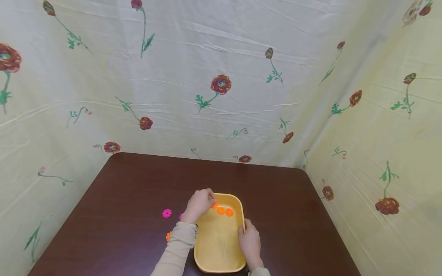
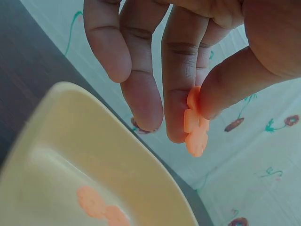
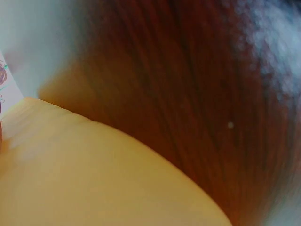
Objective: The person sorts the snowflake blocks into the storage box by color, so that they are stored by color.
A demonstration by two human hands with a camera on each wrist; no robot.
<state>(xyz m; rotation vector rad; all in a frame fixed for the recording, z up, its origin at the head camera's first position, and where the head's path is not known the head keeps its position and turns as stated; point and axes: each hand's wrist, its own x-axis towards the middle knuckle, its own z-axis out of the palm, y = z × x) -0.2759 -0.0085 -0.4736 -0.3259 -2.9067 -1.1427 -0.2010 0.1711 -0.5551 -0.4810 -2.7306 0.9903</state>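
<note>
Left hand (image 1: 199, 205) fingers pinching orange flower piece (image 2: 195, 127) over yellow tray (image 1: 218, 245), right hand (image 1: 249, 242) gripping tray rim

Two bare hands belong to one person, with no gloves, rings or watch visible. The left hand (image 1: 199, 204) emerges from a long beige sleeve (image 1: 176, 249) of soft, slightly wrinkled fabric, ending in a snug cuff at the wrist. The right hand (image 1: 249, 242) shows only a sliver of matching beige cuff. The fingers (image 2: 141, 84) have short nails.
</note>
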